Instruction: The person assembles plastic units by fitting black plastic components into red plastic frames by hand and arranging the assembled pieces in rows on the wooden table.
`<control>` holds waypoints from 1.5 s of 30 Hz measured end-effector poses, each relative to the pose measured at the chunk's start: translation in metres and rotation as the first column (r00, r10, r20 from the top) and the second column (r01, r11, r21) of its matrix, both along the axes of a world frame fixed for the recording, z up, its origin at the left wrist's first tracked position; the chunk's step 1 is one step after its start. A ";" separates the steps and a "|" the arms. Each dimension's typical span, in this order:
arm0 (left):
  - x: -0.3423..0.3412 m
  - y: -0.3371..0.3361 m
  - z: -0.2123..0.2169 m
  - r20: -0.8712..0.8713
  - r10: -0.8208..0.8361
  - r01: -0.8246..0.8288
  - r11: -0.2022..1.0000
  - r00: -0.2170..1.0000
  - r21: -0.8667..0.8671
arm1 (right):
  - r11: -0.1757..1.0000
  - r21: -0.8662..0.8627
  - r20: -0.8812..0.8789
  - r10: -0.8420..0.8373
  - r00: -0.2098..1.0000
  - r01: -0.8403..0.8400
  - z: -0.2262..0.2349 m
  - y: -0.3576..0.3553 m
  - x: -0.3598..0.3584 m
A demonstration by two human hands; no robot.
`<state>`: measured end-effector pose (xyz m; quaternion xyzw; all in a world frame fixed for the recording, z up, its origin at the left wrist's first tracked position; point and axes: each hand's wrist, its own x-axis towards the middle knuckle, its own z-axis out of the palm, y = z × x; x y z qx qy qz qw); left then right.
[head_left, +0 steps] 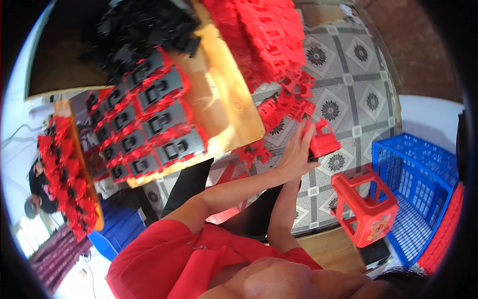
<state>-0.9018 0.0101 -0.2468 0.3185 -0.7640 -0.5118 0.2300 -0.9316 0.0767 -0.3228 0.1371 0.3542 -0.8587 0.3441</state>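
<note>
My left hand [296,149] reaches out over the tiled floor, its fingers stretched along the side of a red plastic part [324,140] that it holds up off the floor. Just above it is the lower end of a heap of loose red plastic parts [269,45]. My right forearm rises behind the left wrist, and my right hand is hidden under the left one, so its grip does not show. A small dark piece shows beneath the red part.
A wooden board [224,99] carries rows of assembled red-and-grey pieces [154,119] and a heap of black parts [139,30]. A red plastic stool [366,207] and a blue crate [418,184] stand on the patterned floor at right. Another person [35,187] is at the far left.
</note>
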 end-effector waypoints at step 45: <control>0.287 0.026 0.156 0.310 0.949 -0.213 -0.315 -0.058 0.925 | 0.256 0.870 -0.330 0.937 -0.113 -0.422 0.233 -0.223 0.139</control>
